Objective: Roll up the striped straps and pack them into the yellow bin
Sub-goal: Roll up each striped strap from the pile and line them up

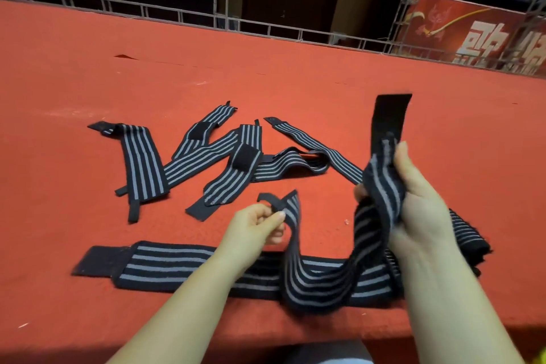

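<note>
— What surface is seen, and what lies behind it?

— A red felt-covered table (88,74) is seen, bordered at the far edge by a metal rail (177,13); beyond the rail a red banner (461,29) is visible at the right, and the rest is dark.

— How are the fingers set?

— The left hand (254,227) is curled, and the thin black end of a striped strap (322,281) is pinched between thumb and fingertips. The right hand (419,201) is closed around the other part of the same strap, thumb on the near side and fingers wrapped behind, with the plain black tab (390,118) standing upright above the fist.

— And the pose of the hands?

— Both forearms are stretched forward from the near edge of the table. The left hand is held low, the right one higher and to the right of it; the strap sags in a loop between them.

— Where are the other straps?

— A long strap (165,267) is laid flat under the held strap, near the table's front edge. A loose pile of straps (206,156) is spread beyond it, toward the middle of the table. More striped fabric (466,233) is partly hidden behind the right wrist. Yellow shows only as a sliver at the lower right corner; what it is cannot be told.
</note>
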